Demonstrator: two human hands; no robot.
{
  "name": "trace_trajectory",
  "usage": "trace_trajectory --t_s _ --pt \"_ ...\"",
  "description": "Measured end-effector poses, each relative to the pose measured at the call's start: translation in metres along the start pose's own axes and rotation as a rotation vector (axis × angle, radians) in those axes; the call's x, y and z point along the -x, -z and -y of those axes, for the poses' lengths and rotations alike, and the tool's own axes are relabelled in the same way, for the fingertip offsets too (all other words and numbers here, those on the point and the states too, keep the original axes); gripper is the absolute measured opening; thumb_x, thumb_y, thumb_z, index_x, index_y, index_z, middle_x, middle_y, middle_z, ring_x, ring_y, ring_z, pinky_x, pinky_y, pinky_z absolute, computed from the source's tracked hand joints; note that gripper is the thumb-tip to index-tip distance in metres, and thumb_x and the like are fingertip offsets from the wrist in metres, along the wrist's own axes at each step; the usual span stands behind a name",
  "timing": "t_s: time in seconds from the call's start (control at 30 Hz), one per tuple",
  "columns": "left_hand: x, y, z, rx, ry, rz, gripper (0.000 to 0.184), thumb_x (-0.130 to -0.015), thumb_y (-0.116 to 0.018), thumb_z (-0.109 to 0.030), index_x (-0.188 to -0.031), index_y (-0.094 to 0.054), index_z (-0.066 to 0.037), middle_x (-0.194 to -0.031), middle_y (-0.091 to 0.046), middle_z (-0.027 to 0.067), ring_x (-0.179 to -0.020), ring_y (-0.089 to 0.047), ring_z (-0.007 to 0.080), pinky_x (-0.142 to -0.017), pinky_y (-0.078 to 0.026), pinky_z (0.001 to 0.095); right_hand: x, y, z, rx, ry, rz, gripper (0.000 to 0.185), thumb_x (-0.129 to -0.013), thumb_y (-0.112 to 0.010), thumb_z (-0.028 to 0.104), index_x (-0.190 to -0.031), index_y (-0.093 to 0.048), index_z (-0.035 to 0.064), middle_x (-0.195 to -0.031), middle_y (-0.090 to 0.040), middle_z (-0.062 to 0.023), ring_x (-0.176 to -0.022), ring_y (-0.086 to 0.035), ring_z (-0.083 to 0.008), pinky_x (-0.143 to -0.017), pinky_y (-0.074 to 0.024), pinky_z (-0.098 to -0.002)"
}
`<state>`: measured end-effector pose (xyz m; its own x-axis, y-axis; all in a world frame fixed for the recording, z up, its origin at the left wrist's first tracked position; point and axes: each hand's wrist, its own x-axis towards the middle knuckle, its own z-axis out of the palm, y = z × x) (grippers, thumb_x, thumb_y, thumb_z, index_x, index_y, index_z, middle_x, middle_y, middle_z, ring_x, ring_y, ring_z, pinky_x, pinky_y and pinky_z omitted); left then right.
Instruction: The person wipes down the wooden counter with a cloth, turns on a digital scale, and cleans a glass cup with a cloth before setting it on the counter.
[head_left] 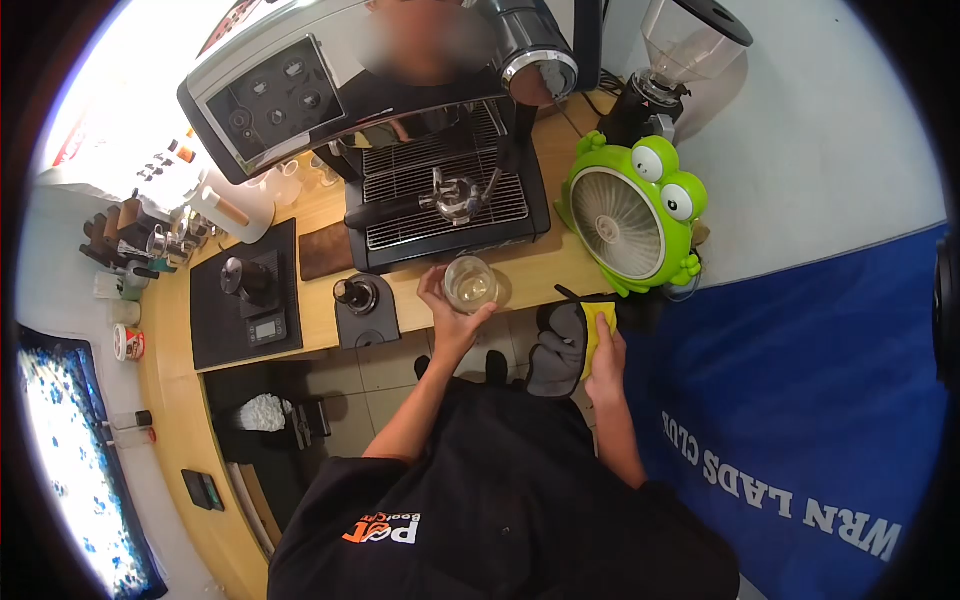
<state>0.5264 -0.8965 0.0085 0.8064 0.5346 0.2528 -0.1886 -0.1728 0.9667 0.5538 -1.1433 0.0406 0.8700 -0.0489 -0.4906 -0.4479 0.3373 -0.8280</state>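
My left hand (pixel 450 318) is wrapped around a clear drinking glass (pixel 470 284) at the counter's front edge, just in front of the espresso machine (pixel 270 98). I see into the glass from above; whether there is liquid in it I cannot tell. To the right, my right hand (pixel 606 358) grips a grey and yellow cleaning cloth (pixel 556 358), which hangs below the counter edge, apart from the glass. A portafilter (pixel 385 212) with a black handle lies on the machine's drip tray (pixel 400 236).
A green frog-shaped fan (pixel 640 262) stands right of the machine, with a coffee grinder (pixel 640 112) behind it. On the left are a tamper (pixel 355 294) on its stand, a brown pad (pixel 325 252), and a black mat (pixel 215 335) carrying a scale (pixel 266 330).
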Motion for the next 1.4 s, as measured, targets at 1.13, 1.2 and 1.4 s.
trace_trajectory --t_s 1.13,1.2,1.4 --pt "0.045 -0.035 -0.053 0.116 0.3 0.751 0.019 -0.093 -0.068 -0.002 -0.111 -0.063 0.001 -0.108 -0.066 0.008 -0.097 -0.065 0.0132 -0.086 -0.052 0.0288 0.002 0.059 -0.008 0.162 -0.041 0.374 0.018 -0.096 -0.064 0.017 -0.104 -0.067 0.0021 -0.093 -0.067 0.0021 -0.081 -0.061 -0.0063 -0.072 -0.0487 -0.0233" --pt "0.045 -0.038 -0.056 0.109 0.251 0.745 0.018 -0.092 -0.069 -0.003 -0.109 -0.064 0.0 -0.103 -0.067 0.0085 -0.094 -0.066 0.0141 -0.083 -0.053 0.0285 0.002 0.063 -0.016 0.177 -0.051 0.357 0.018 -0.096 -0.064 0.018 -0.104 -0.067 0.0024 -0.093 -0.067 0.0022 -0.081 -0.061 -0.0062 -0.072 -0.0487 -0.023" --pt "0.043 -0.045 -0.052 0.011 0.218 0.754 0.019 -0.09 -0.073 -0.007 -0.106 -0.064 -0.001 -0.092 -0.066 0.0055 -0.082 -0.062 0.0128 -0.077 -0.052 0.0275 -0.003 0.062 -0.03 0.418 0.051 0.287 0.026 -0.095 -0.064 0.017 -0.115 -0.065 0.0002 -0.105 -0.068 -0.0072 -0.095 -0.064 -0.0169 -0.085 -0.0499 -0.0315"
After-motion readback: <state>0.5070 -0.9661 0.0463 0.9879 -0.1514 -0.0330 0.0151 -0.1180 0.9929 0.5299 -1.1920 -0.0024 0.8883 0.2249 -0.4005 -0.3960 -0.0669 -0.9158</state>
